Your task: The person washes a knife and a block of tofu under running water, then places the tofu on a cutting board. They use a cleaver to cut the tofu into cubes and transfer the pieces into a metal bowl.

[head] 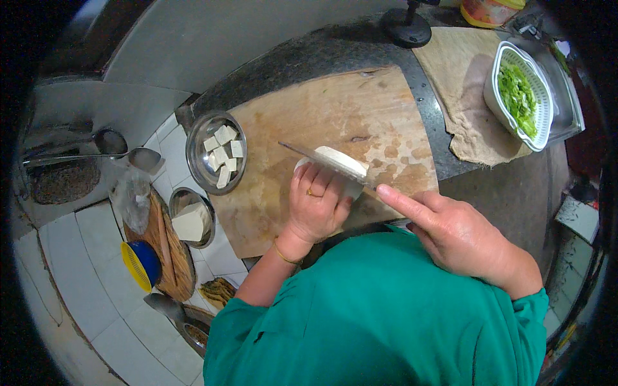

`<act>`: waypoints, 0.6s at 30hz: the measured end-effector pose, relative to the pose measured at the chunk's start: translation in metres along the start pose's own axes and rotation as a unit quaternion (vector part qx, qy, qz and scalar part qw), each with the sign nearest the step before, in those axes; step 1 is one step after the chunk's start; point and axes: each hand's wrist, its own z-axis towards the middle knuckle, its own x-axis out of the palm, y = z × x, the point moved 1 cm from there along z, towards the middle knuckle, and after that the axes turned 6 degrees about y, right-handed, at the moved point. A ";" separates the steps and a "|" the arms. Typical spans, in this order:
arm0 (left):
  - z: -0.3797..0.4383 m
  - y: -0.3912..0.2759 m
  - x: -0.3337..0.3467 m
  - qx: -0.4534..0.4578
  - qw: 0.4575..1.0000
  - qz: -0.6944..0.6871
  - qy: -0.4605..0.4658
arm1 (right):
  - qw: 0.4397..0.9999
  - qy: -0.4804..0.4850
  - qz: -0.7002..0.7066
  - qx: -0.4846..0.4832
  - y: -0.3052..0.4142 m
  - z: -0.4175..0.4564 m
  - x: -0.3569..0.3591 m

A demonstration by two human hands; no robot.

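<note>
My left hand (316,200), with a ring and a bangle, rests its fingers on a white block, likely tofu (342,160), on the large wooden cutting board (318,108). In my right hand (458,236) is the handle of a knife (334,164), with the forefinger stretched along it. The blade lies slantwise across the block, just beyond my left fingertips; how deep it sits cannot be told. Left of these, a metal bowl (189,157) holds several white cubes. A smaller metal bowl (211,231) contains a larger white piece (190,223).
At the right, a white basket (492,96) of shredded greens (519,99) stands by a beige cloth (466,96). A black stand base (405,29) is at the back. Leftward are a round wooden board (181,255), a rolling pin (165,241), a yellow-and-blue colander (142,265) and ladles (111,143).
</note>
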 end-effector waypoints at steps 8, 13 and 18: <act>0.001 0.003 0.001 -0.004 0.999 -0.031 0.026 | 0.999 0.021 -0.038 -0.001 0.004 0.000 0.002; 0.001 0.002 0.001 -0.006 1.000 -0.017 0.025 | 0.999 0.024 -0.027 0.002 0.006 -0.001 0.002; -0.003 0.003 0.003 -0.019 0.999 -0.027 0.039 | 0.999 0.031 -0.013 0.008 0.005 0.000 0.002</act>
